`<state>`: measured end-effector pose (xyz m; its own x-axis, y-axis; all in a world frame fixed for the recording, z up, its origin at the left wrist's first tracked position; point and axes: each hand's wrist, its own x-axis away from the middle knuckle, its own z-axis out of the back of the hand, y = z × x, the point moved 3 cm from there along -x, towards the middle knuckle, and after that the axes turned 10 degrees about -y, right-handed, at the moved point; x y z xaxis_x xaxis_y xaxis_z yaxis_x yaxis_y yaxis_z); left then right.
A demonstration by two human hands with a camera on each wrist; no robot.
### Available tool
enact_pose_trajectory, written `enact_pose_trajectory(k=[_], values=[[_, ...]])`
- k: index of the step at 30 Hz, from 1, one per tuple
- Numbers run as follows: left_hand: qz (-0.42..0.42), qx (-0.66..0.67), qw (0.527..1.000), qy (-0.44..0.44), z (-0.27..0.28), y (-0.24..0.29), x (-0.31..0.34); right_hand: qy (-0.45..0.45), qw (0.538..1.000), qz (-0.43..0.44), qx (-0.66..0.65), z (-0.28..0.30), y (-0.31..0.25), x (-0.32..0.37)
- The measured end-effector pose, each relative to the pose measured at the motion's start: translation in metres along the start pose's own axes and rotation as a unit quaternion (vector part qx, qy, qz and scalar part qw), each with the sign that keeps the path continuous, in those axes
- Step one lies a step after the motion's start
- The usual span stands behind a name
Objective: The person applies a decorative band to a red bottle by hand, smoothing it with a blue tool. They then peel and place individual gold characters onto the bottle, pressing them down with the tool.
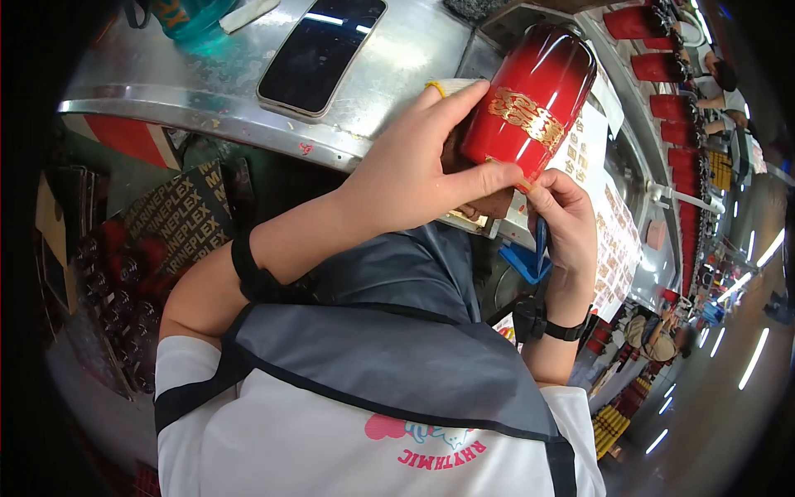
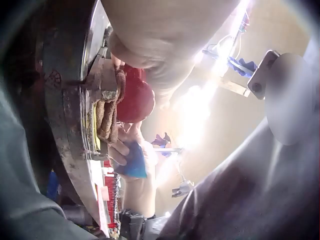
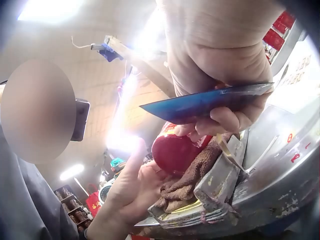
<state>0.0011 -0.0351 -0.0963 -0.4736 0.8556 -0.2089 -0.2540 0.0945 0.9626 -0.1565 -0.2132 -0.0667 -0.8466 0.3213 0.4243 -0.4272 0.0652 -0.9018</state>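
Observation:
A glossy red jar (image 1: pixel 542 79), darker at its far end and circled by a gold patterned band (image 1: pixel 526 118), lies tilted over a brown cloth (image 3: pixel 192 182). My left hand (image 1: pixel 406 174) holds the jar, fingers along its far side and thumb at its near end. Close to that thumb, the fingertips of my right hand (image 1: pixel 567 224) touch the near edge of the jar, where a small bit of gold shows. A flat blue scraper (image 3: pixel 200 105) is tucked in the right hand's fingers, its pointed end sticking out below the palm.
On the metal table (image 1: pixel 207 95) lie a phone (image 1: pixel 321 54) and, farther left, a teal container (image 1: pixel 186 21). White sheets of gold decals (image 1: pixel 609 240) spread to the right. Rows of red jars (image 1: pixel 667 108) line the far right, with other people beside them.

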Motion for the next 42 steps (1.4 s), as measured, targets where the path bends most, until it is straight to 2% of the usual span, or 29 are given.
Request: enact_pose_trajectory(k=[2, 8, 10, 11, 13, 19, 22, 28, 38, 42], values=[[0.006, 0.038, 0.999, 0.004, -0.003, -0.005, -0.001, 0.000, 1.000, 0.006, -0.003, 0.000, 0.000, 0.000], [0.001, -0.005, 1.000, 0.007, -0.007, -0.012, -0.003, -0.006, 1.000, 0.008, -0.002, 0.000, -0.001, 0.000], [-0.053, 0.006, 0.996, 0.073, -0.009, -0.015, -0.005, -0.008, 1.000, 0.002, -0.010, -0.002, -0.003, 0.000], [-0.053, 0.006, 0.996, 0.073, -0.008, -0.016, -0.003, -0.008, 1.000, 0.002, -0.011, -0.001, -0.003, 0.000], [0.017, 0.009, 1.000, 0.004, -0.005, -0.010, -0.001, -0.007, 1.000, 0.005, -0.008, 0.000, -0.001, -0.001], [0.035, 0.032, 0.999, -0.003, -0.003, -0.009, -0.002, -0.006, 1.000, -0.005, -0.012, -0.003, -0.004, 0.000], [-0.002, 0.041, 0.999, 0.012, -0.007, -0.008, -0.003, -0.004, 1.000, -0.002, -0.011, -0.002, -0.003, 0.000], [-0.003, 0.011, 0.999, 0.041, -0.012, -0.005, -0.005, -0.003, 1.000, 0.011, -0.006, 0.000, 0.001, -0.002], [0.012, 0.035, 0.999, 0.027, -0.012, -0.002, -0.005, -0.008, 1.000, 0.012, -0.005, -0.001, -0.001, -0.002], [0.012, -0.049, 0.998, 0.043, -0.015, 0.004, -0.007, -0.006, 1.000, 0.008, -0.005, 0.000, -0.001, -0.002]])
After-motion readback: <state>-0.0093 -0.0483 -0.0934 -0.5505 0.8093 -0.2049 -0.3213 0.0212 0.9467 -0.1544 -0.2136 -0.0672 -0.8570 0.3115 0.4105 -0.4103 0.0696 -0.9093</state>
